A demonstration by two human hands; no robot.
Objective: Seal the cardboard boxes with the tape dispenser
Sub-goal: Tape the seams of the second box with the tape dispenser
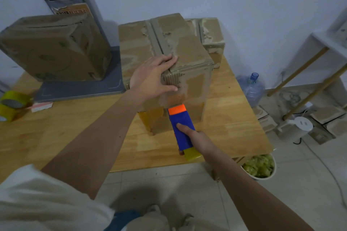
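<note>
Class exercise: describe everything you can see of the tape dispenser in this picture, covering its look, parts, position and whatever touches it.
The tape dispenser is a blue plastic body with an orange front end and a roll of yellowish tape at its rear. It points away from the person, its orange end against the lower front face of the middle cardboard box, low over the wooden table. The right hand grips it from the right, one of its fingers lying on top.

Wooden table (234, 118); cardboard boxes (187, 47); tape roll (11, 106)
</note>
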